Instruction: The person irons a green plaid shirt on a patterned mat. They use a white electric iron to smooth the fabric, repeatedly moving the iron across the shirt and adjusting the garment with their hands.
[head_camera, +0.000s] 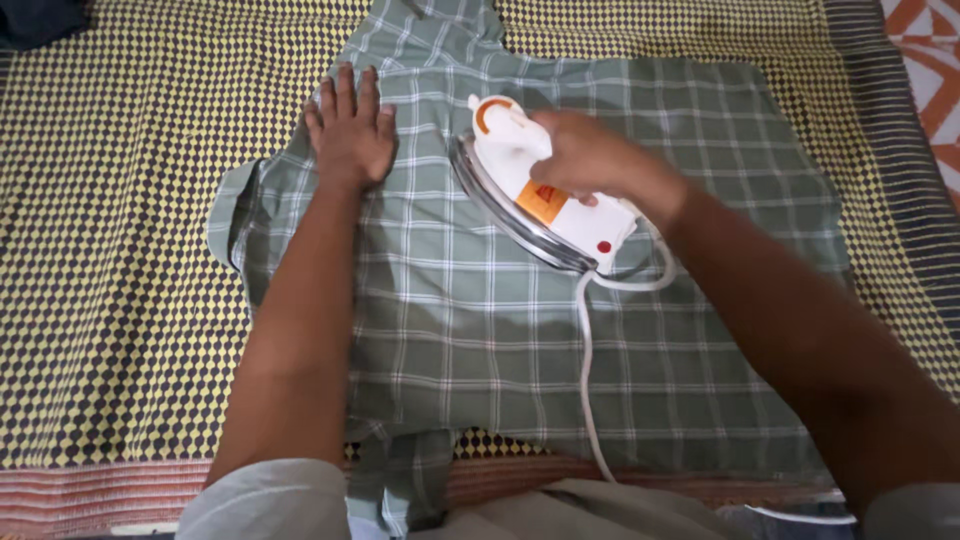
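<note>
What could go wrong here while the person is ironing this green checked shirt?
The left hand lies flat on the shirt close to the iron, so a burn seems possible if the iron slides that way. The white cord trails across the cloth toward the person and might catch the right arm or drag creases into the fabric.

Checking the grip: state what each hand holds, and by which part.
Right hand grips the iron by its top handle. Left hand holds nothing; it lies flat on the shirt.
</note>
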